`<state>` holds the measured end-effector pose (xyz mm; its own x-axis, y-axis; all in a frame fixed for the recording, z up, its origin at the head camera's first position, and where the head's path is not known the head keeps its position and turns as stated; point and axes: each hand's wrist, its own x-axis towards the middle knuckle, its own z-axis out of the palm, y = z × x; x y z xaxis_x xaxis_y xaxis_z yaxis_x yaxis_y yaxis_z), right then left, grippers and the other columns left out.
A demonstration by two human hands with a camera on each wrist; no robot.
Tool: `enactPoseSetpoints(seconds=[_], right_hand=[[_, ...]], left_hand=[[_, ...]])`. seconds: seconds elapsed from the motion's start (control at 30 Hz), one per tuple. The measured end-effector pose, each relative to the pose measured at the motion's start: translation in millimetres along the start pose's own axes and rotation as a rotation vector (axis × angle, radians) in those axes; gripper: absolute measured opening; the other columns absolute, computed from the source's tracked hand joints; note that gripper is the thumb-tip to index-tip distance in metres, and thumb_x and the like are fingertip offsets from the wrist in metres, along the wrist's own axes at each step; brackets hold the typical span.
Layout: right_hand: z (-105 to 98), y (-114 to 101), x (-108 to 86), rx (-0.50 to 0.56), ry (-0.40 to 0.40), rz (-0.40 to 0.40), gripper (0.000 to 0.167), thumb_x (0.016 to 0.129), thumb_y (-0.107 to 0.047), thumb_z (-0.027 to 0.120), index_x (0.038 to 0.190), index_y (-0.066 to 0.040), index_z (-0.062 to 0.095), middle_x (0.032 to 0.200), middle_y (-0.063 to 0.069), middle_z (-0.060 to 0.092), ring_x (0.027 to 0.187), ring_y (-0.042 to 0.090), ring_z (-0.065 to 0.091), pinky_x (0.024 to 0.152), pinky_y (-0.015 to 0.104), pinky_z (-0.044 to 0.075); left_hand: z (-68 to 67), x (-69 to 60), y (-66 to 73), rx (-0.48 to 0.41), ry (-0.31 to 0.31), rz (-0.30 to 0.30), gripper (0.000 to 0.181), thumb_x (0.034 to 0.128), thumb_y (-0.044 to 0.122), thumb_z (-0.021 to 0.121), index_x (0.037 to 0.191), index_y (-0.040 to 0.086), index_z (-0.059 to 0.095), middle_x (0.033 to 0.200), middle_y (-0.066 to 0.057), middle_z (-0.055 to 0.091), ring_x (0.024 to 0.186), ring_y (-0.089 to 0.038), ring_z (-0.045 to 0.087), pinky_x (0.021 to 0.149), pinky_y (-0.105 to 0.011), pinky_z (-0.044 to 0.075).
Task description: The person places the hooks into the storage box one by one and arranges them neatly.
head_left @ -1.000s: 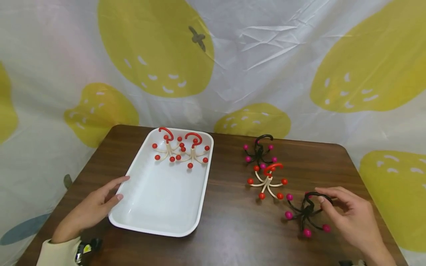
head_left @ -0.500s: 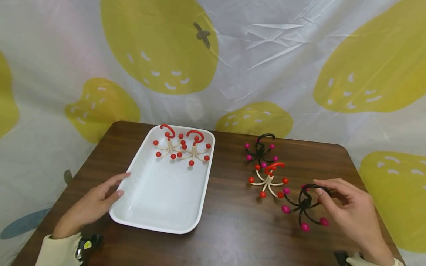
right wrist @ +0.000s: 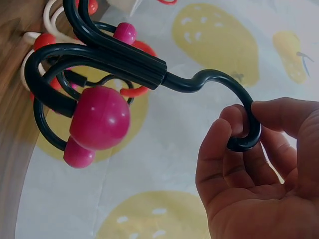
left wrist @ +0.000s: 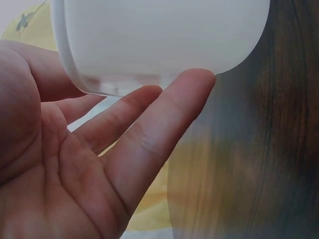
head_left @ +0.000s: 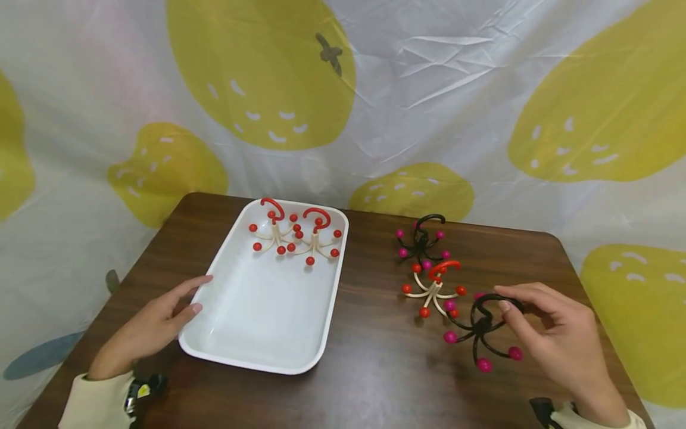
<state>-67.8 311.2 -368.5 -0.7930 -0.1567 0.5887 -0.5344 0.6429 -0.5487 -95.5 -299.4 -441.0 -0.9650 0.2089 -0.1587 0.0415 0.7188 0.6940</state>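
My right hand [head_left: 563, 339] pinches the curved end of a black hook with pink balls [head_left: 482, 325] between thumb and fingers; its arms hang at the table's right side, above the surface. In the right wrist view the hand [right wrist: 264, 159] grips the bent tip of the black hook [right wrist: 124, 64]. The left hand [head_left: 147, 325] rests with extended fingers against the left side of a white tray [head_left: 195, 351]. Seen from the left wrist, straight fingers of that hand [left wrist: 104, 134] touch the tray's underside or edge [left wrist: 164, 40]. Two cream hooks with red balls [head_left: 276, 234] [head_left: 315, 240] stand in the tray's far end.
A cream hook with red balls [head_left: 434, 291] stands on the brown table [head_left: 375, 357], just left of the held one. Behind it is another black hook with pink balls [head_left: 421, 243]. A fruit-patterned cloth [head_left: 418, 119] hangs behind the table.
The black hook in my right hand has risen off the table and shifted left, partly overlapping the cream hook's ball in view. My left hand has stayed at the tray's side.
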Motion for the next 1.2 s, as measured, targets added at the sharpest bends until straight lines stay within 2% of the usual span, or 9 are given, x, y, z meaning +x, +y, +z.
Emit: enactPoseSetpoints(seconds=[0.13,0.23,0.37,0.53,0.67,0.83,1.07,1.2], right_hand=[[5.0,-5.5,5.0,0.032,0.003,-0.077,0.043,0.078,0.021,0.078,0.110,-0.007,0.081,0.101,-0.003,0.078,0.084,-0.003,0.068,0.065,0.009,0.048],[9.1,-10.9,11.0,0.034,-0.005,-0.133,0.044,0.075,0.021,0.079,0.109,-0.007,0.081,0.101,0.001,0.079,0.087,-0.004,0.069,0.067,0.009,0.049],[16.1,-19.0,19.0,0.046,-0.008,-0.178,0.043,0.073,0.019,0.080,0.108,-0.007,0.082,0.099,0.002,0.079,0.087,-0.004,0.069,0.069,0.009,0.049],[30.6,-27.5,27.8,0.117,-0.019,-0.233,0.044,0.073,0.020,0.079,0.108,-0.006,0.081,0.097,0.004,0.079,0.083,-0.003,0.067,0.066,0.011,0.048],[44.0,-32.6,36.6,0.152,-0.034,-0.264,0.044,0.073,0.020,0.078,0.108,-0.008,0.081,0.097,0.004,0.079,0.083,-0.001,0.068,0.069,0.012,0.050],[57.9,-39.4,48.2,0.167,-0.049,-0.270,0.042,0.076,0.017,0.080,0.108,-0.010,0.081,0.098,0.001,0.079,0.082,0.001,0.068,0.068,0.013,0.048],[72.5,-47.7,66.1,0.195,-0.091,-0.202,0.031,0.087,0.006,0.080,0.110,-0.015,0.082,0.097,-0.006,0.077,0.069,0.003,0.057,0.060,0.017,0.044],[83.8,-51.4,77.1,0.226,-0.094,-0.196,0.027,0.087,0.004,0.080,0.109,-0.011,0.082,0.095,-0.004,0.077,0.068,0.004,0.056,0.059,0.018,0.044]], left_hand=[[0.6,-0.6,1.1,-0.005,0.005,0.005,0.058,0.1089,0.019,0.060,0.163,0.012,0.038,0.152,-0.035,0.049,0.107,-0.031,0.070,0.082,-0.044,0.061],[-0.1,-0.3,1.5,-0.010,0.006,0.011,0.058,0.1090,0.018,0.060,0.162,0.011,0.037,0.151,-0.035,0.049,0.107,-0.031,0.069,0.081,-0.043,0.061],[-1.2,0.7,0.6,-0.028,0.004,0.008,0.058,0.1092,0.019,0.060,0.163,0.011,0.037,0.152,-0.035,0.049,0.108,-0.031,0.069,0.080,-0.041,0.061],[-2.2,1.1,-0.9,-0.061,-0.011,-0.009,0.060,0.1093,0.020,0.060,0.163,0.012,0.036,0.155,-0.035,0.046,0.106,-0.028,0.068,0.080,-0.039,0.061],[-2.8,1.4,-2.5,-0.061,-0.009,-0.010,0.060,0.1095,0.020,0.059,0.164,0.012,0.036,0.157,-0.035,0.044,0.107,-0.029,0.069,0.081,-0.041,0.062],[-2.6,2.2,-2.7,-0.055,-0.007,-0.007,0.059,0.1096,0.020,0.059,0.164,0.013,0.036,0.158,-0.034,0.043,0.109,-0.030,0.068,0.083,-0.043,0.062],[-0.9,2.4,-2.8,-0.078,-0.007,0.020,0.060,0.1092,0.019,0.060,0.163,0.011,0.037,0.157,-0.034,0.044,0.106,-0.027,0.069,0.080,-0.034,0.061],[-1.5,2.9,-3.0,-0.079,-0.013,0.013,0.060,0.1091,0.022,0.060,0.164,0.012,0.036,0.159,-0.033,0.042,0.107,-0.028,0.068,0.083,-0.040,0.063]])
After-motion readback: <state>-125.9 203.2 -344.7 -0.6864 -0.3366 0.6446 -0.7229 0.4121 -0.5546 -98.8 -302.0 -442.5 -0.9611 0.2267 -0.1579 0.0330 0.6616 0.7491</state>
